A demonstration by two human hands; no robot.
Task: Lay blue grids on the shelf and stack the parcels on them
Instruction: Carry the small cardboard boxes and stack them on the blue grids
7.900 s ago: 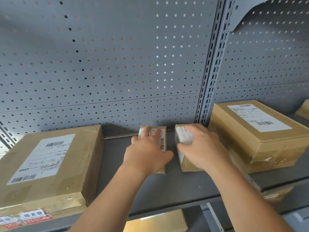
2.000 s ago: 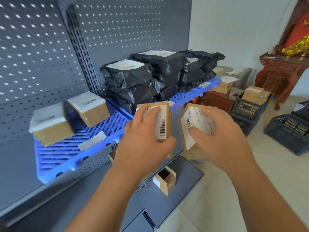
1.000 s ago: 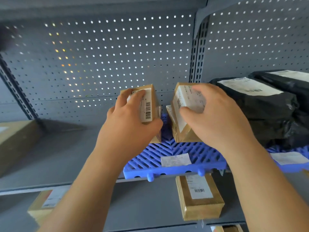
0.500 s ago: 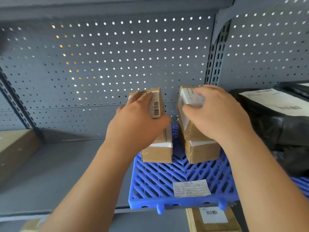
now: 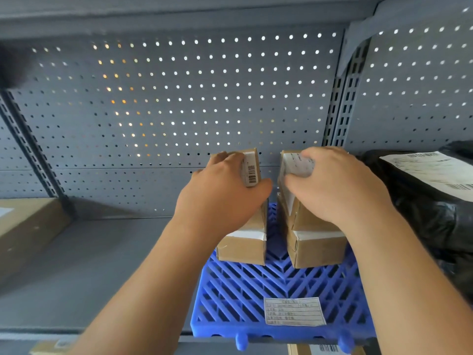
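Observation:
A blue plastic grid (image 5: pixel 256 295) lies on the grey shelf (image 5: pixel 89 265) with a white label near its front edge. Two small cardboard parcels stand on its rear part. My left hand (image 5: pixel 222 198) grips another small barcoded box (image 5: pixel 252 167) on top of the left lower parcel (image 5: pixel 242 248). My right hand (image 5: pixel 335 185) grips a labelled box (image 5: pixel 294 165) on top of the right lower parcel (image 5: pixel 317 248). Whether the held boxes rest fully on the lower ones is hidden by my hands.
Black plastic-wrapped parcels (image 5: pixel 422 201) with white labels sit right of the grid. A large cardboard box (image 5: pixel 28 226) stands at the shelf's left. The perforated grey back panel (image 5: pixel 179 103) is close behind. Another labelled box (image 5: pixel 322 349) shows on the shelf below.
I carried the two small boxes from another shelf bay to this one. In the last half second both hands lowered them onto the two parcels on the blue grid.

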